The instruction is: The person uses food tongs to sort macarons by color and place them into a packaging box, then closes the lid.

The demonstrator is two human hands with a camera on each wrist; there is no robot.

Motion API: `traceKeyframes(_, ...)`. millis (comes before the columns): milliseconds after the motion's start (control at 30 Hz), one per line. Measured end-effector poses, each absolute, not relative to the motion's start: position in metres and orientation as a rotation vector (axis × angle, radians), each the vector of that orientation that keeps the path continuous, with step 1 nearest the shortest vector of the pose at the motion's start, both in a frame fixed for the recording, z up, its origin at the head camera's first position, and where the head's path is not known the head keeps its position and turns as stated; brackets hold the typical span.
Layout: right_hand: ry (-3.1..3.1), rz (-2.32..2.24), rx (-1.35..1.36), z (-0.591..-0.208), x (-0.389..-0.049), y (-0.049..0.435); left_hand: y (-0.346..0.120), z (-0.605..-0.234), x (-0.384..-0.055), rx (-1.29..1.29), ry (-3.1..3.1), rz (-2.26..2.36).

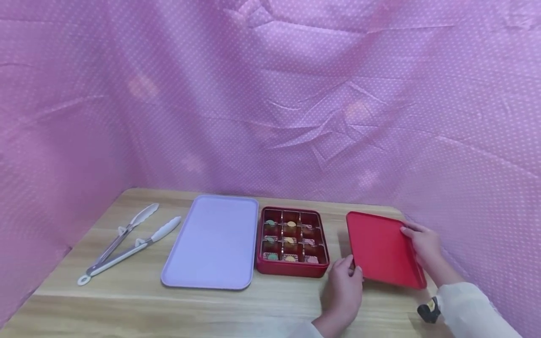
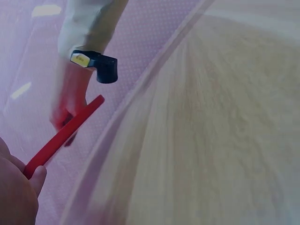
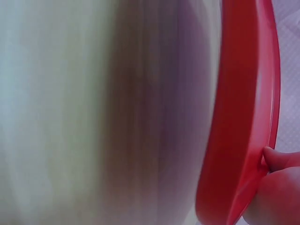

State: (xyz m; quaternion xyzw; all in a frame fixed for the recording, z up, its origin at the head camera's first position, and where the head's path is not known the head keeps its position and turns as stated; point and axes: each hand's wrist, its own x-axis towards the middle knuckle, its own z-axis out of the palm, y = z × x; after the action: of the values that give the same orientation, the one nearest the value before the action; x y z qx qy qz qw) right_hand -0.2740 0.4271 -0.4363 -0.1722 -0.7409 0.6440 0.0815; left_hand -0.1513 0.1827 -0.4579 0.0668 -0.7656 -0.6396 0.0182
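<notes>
Both hands hold a red square lid (image 1: 382, 249) with a low rim, tilted over the table's right side. My left hand (image 1: 345, 288) pinches its left edge near the front corner; the left wrist view shows the thumb at that edge. At the far right edge, my right hand (image 1: 426, 246) grips the rim, with fingertips on it in the right wrist view. To the left of the lid stands a dark red box (image 1: 291, 268), uncovered. Its compartments hold small round pieces, green in the left column, yellow in the middle and pink on the right.
A lilac tray (image 1: 213, 241) lies left of the box, close to its side. Farther left, tongs (image 1: 114, 253) with white tips lie spread on the wooden table (image 1: 203, 312). Pink dotted cloth (image 1: 270, 103) hangs around the back and sides.
</notes>
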Motion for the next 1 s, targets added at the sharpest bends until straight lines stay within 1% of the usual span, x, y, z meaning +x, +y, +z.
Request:
traceKeyframes(200,-2.221,1.944,-0.498,-0.417,-0.261,0.406,0.162,-0.451,-0.145,0.048,-2.099,-2.245)
traceKeyframes(367,-2.255,1.926,-0.457,-0.403,-0.251,0.389,0.136,-0.445,-0.142,-0.001,-2.07,-2.278)
traceKeyframes(600,-2.255,1.921,-0.416,-0.393,-0.231,0.366,0.102,-0.436,-0.135,-0.142,-2.102,-2.271)
traceKeyframes(733,-2.247,1.953,-0.346,-0.389,-0.221,0.352,0.081,-0.439,-0.13,-0.128,-2.122,-2.261)
traceKeyframes(1000,-2.335,1.962,-0.171,-0.376,-0.203,0.318,0.038,-0.445,-0.117,0.021,-2.087,-2.29)
